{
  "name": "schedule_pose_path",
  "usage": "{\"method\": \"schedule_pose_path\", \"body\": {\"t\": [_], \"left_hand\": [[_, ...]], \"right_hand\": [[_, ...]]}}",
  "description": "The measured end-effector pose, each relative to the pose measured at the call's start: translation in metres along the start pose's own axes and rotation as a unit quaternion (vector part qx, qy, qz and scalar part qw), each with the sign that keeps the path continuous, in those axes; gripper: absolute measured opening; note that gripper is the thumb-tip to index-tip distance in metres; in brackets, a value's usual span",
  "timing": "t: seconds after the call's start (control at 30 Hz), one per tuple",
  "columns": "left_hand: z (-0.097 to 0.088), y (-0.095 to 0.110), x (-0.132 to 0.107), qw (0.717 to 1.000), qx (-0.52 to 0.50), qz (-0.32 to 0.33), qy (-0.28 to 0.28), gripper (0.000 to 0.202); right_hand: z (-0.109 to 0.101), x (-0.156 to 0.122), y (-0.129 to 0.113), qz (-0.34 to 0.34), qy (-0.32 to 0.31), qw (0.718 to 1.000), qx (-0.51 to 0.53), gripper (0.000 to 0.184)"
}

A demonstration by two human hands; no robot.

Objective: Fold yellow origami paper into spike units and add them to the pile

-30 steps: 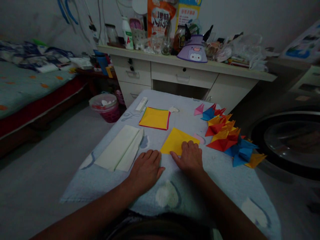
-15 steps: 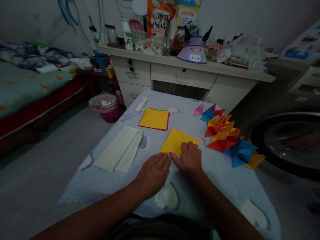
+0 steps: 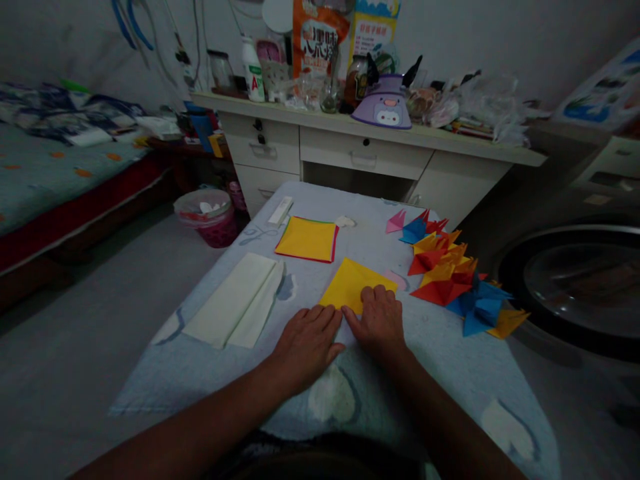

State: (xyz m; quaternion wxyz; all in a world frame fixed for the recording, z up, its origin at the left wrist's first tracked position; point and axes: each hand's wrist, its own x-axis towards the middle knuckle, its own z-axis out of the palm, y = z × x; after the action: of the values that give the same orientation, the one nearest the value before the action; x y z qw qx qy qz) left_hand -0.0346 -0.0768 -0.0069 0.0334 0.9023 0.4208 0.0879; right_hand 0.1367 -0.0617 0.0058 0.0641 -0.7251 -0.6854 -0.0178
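A folded piece of yellow origami paper (image 3: pixel 347 280) lies flat on the cloth-covered table. My left hand (image 3: pixel 310 343) rests palm down at its near left edge, fingers stretched out, with the thumb held apart. On the paper's near right part lies my right hand (image 3: pixel 377 317), its fingers slightly bent and its thumb spread toward the left fingertips. Both hands press on the paper without gripping it. Beyond it sits a stack of square coloured paper (image 3: pixel 307 239), yellow on top. To the right stand several folded paper cranes (image 3: pixel 445 267) in red, orange, blue and pink.
A folded pale cloth or paper (image 3: pixel 235 300) lies to the left. A small white box (image 3: pixel 281 211) is near the table's far left edge. Behind stands a white desk (image 3: pixel 360 143) with jars and bags. A pink bin (image 3: pixel 215 223) is on the floor; a washing machine (image 3: pixel 590 200) stands right.
My left thumb has moved out from the left hand's fingers. Both hands stay on the yellow paper, which looks unmoved. The whole view has shifted slightly.
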Motion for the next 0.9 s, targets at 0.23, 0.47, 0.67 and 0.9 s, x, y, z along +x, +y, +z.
{"method": "schedule_pose_path", "body": {"t": [0.23,0.47,0.67,0.9], "left_hand": [[-0.004,0.0,0.005,1.0,0.001,0.008,0.002,0.05],[0.0,0.001,0.004,1.0,0.003,0.007,0.01,0.052],[-0.002,-0.001,0.003,1.0,-0.004,0.012,0.001,0.049],[-0.005,-0.001,0.003,1.0,-0.001,0.007,-0.014,0.047]], "right_hand": [[0.001,-0.001,0.017,-0.006,0.004,0.999,0.052,0.046],[0.0,0.002,0.043,0.017,-0.032,0.999,0.036,0.063],[-0.004,0.001,0.067,0.034,-0.058,0.997,0.033,0.068],[-0.003,-0.001,0.083,0.021,-0.075,0.996,0.053,0.071]]}}
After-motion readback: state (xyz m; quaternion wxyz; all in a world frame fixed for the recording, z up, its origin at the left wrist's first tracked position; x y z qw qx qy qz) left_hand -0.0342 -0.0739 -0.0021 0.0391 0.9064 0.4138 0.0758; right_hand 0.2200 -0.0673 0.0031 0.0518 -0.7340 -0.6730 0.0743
